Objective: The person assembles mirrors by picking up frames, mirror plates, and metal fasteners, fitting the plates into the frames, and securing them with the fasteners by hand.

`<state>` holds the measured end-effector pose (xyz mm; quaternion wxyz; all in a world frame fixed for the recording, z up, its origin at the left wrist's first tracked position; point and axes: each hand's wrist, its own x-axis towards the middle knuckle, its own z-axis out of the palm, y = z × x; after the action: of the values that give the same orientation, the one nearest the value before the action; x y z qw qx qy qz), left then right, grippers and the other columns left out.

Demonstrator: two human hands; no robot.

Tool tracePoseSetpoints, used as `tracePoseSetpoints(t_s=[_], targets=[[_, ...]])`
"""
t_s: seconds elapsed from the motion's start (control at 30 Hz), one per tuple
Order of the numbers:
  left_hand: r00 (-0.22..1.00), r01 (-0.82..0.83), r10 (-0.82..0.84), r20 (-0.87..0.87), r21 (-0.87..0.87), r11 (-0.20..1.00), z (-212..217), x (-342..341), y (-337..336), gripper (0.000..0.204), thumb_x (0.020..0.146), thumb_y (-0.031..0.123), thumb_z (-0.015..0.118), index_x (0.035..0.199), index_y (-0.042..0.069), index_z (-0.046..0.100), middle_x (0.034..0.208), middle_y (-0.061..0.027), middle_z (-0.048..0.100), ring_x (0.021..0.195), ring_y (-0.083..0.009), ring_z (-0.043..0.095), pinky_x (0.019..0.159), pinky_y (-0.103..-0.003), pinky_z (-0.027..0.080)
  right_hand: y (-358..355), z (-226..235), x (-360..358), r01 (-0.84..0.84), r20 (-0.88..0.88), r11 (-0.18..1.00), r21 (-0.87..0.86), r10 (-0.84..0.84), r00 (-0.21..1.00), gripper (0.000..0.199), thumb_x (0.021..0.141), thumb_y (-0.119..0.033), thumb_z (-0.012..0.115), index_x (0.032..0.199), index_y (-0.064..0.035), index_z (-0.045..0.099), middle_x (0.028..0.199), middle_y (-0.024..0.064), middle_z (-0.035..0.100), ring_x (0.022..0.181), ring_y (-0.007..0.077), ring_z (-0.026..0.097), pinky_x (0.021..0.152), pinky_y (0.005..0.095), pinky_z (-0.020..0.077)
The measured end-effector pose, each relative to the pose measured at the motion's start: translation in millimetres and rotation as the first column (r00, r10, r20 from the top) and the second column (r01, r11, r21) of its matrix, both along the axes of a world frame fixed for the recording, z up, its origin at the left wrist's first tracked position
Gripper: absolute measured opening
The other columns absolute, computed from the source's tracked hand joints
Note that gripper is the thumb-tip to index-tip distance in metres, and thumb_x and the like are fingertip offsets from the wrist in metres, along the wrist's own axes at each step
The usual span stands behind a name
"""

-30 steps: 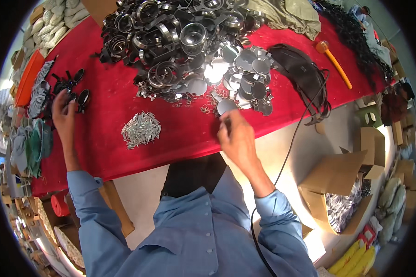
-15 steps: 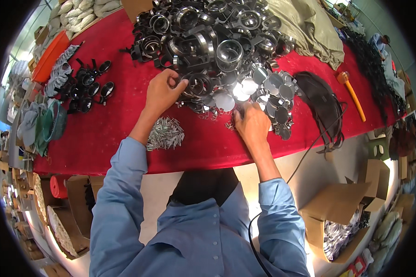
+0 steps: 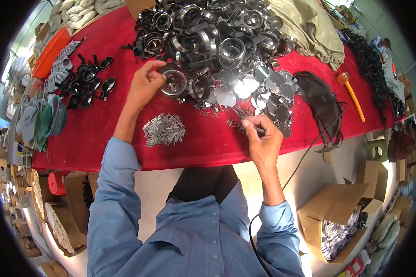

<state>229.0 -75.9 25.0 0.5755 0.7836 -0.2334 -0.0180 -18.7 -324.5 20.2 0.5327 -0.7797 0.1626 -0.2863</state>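
My left hand [image 3: 145,85] is closed, thumb and forefinger at the left edge of a shiny round metal ring [image 3: 174,93] at the near left of the heap. Beside it sits a black-banded ring [image 3: 199,87]. My right hand [image 3: 266,138] is closed on a slim metal tool [image 3: 259,130], its thin end pointing far left towards small wire clips [image 3: 233,122]; its exact kind is unclear. Flat round metal discs [image 3: 277,87] lie just beyond this hand. A loose pile of small thin metal pins [image 3: 164,129] lies between my hands, nearer the table's front edge.
A heap of black and metal rings [image 3: 194,37] fills the far middle of the red-covered table [image 3: 208,147]. Black round-cupped parts [image 3: 85,83] and an orange tray [image 3: 51,53] are left; a dark bag [image 3: 316,101], cable and orange-handled mallet [image 3: 353,97] lie right.
My left hand has moved left, and the shiny ring now shows beside it, left of the black-banded one. My right hand has come nearer and turned, showing the slim tool.
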Motion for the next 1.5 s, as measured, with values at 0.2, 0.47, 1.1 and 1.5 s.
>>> tracePoseSetpoints(t_s=[0.2,0.47,1.1,1.5], targets=[[0.993,-0.092,0.096,-0.067,0.06,0.994,6.4,-3.1,75.6,0.05,0.093,0.002,0.061,0.142,0.011,0.057,0.078,0.0032,0.058,0.066,-0.0057,0.056,0.057,-0.02,0.047,21.4,-7.6,-11.2,-0.132,-0.033,0.99,0.042,0.133,0.991,0.004,0.087,-0.002,0.073,0.09,-0.0007,0.07,0.077,0.0091,0.069,0.066,0.0164,0.065,0.062,0.0303,0.0496],[0.923,-0.118,0.221,-0.314,0.314,0.942,-11.7,-25.9,128.1,0.04,0.095,0.008,0.067,0.134,0.007,0.058,0.076,-0.0041,0.067,0.073,-0.0109,0.069,0.057,-0.021,0.052,22.5,-15.4,-13.3,-0.222,-0.177,0.972,-0.079,0.206,0.962,0.008,0.084,-0.001,0.072,0.091,-0.001,0.069,0.082,0.0136,0.069,0.072,0.0275,0.068,0.064,0.036,0.0511],[0.929,-0.152,0.116,-0.35,-0.077,0.985,4.8,-126.7,92.8,0.02,0.088,0.011,0.075,0.096,0.006,0.058,0.074,-0.0033,0.064,0.057,-0.0099,0.057,0.05,-0.023,0.043,16.0,-9.6,-21.7,-0.252,-0.244,0.934,-0.254,0.19,0.951,0.008,0.084,-0.003,0.074,0.091,0.0003,0.071,0.076,0.011,0.067,0.066,0.0187,0.063,0.061,0.0313,0.0482],[0.651,0.133,-0.508,-0.564,-0.574,0.808,-22.3,-224.0,-16.8,0.055,0.088,-0.005,0.064,0.139,-0.001,0.046,0.119,-0.0136,0.065,0.108,-0.0223,0.067,0.097,-0.035,0.053,51.4,3.7,-35.5,-0.093,0.193,0.845,-0.527,0.225,0.955,0.03,0.068,0.004,0.073,0.097,-0.0032,0.069,0.091,0.0103,0.068,0.075,0.0285,0.068,0.065,0.0356,0.0536]])
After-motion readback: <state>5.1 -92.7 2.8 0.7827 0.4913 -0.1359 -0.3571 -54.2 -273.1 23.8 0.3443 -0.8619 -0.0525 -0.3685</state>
